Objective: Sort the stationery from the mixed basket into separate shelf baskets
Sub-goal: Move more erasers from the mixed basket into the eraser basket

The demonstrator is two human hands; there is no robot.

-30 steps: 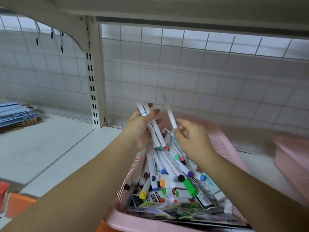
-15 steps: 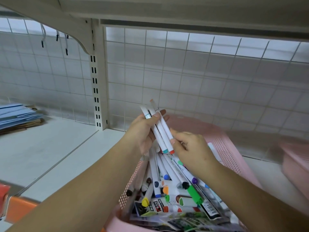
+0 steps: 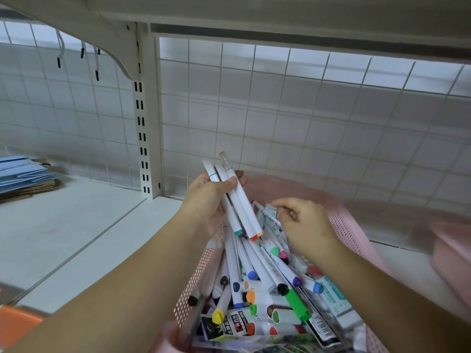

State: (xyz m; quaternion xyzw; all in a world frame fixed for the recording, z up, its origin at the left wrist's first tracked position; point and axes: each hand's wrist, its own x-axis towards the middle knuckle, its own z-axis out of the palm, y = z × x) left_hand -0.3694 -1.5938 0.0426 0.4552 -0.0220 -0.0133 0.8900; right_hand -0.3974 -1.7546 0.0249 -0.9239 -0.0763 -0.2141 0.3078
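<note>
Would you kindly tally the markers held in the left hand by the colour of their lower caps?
Teal-capped marker: 1
Red-orange-capped marker: 1
Orange-capped marker: 1
Total: 3 markers, all gripped by the left hand.

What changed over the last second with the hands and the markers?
The right hand passed its marker into the left hand, let go and dropped to the pile in the basket. Whether it grips anything there is unclear. The left hand's markers went from two to three. The left grip, the basket and the shelf stayed as they were.
</note>
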